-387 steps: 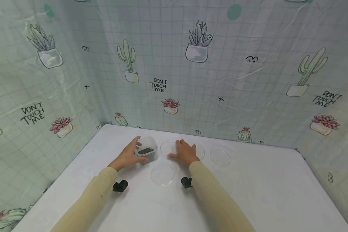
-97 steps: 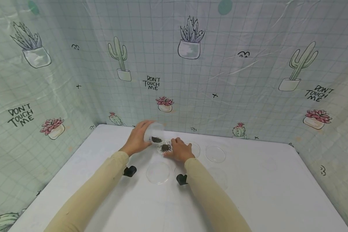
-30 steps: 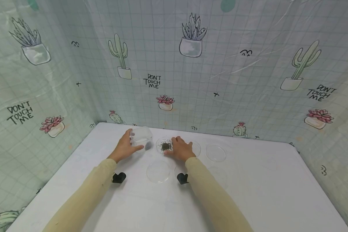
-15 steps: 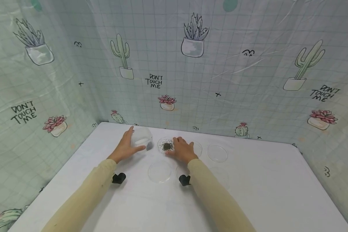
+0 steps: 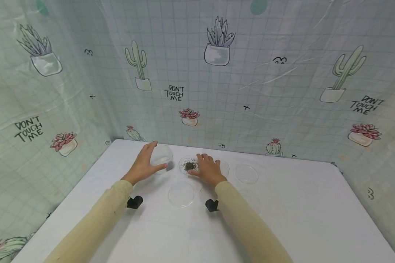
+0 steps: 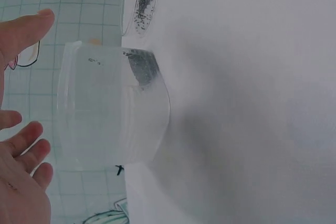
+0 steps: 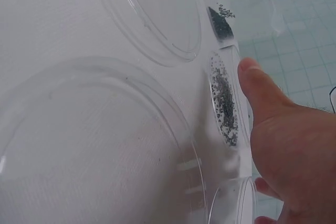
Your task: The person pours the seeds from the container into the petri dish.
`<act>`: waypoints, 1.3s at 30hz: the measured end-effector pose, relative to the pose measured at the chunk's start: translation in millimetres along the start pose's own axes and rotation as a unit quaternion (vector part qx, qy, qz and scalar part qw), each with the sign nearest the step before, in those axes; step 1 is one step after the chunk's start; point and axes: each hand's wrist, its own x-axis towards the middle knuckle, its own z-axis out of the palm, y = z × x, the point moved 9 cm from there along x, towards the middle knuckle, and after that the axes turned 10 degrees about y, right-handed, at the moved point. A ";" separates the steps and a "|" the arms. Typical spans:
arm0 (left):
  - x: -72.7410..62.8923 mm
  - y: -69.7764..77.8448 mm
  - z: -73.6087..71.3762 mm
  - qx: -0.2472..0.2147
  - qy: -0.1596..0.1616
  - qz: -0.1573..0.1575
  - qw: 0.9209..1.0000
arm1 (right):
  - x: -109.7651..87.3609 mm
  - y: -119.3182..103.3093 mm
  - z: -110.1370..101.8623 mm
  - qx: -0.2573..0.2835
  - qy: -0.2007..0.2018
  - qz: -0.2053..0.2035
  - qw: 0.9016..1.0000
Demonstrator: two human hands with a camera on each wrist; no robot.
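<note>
A clear plastic tub [image 5: 162, 151] stands at the back left of the table. Dark granules [image 6: 143, 67] lie heaped in one corner of it. My left hand [image 5: 144, 166] is spread around its left side, and the left wrist view shows a gap between fingers and tub. To the tub's right sits a clear round dish [image 5: 180, 169] with a mound of dark granules [image 5: 190, 166], some scattered around it. My right hand [image 5: 209, 171] hovers at this dish's right side, thumb [image 7: 253, 74] close to the rim, fingers loosely bent and holding nothing.
More clear round dishes stand around: one [image 5: 225, 168] partly behind my right hand, one [image 5: 247, 174] farther right, one [image 5: 181, 194] in front, others near my right sleeve. Black wrist mounts [image 5: 135, 202] sit under both wrists. A patterned curtain [image 5: 197, 80] rises behind the table.
Granules now lie in the formerly bare dish. The left hand held the tub tilted beside it, then brought it back left; its fingers have since come off the tub. The right hand shifted slightly.
</note>
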 end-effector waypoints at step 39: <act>-12.2 53.5 10.1 -0.022 -0.036 0.089 0.995 | -23.5 7.1 -29.4 0.004 0.033 -0.003 0.999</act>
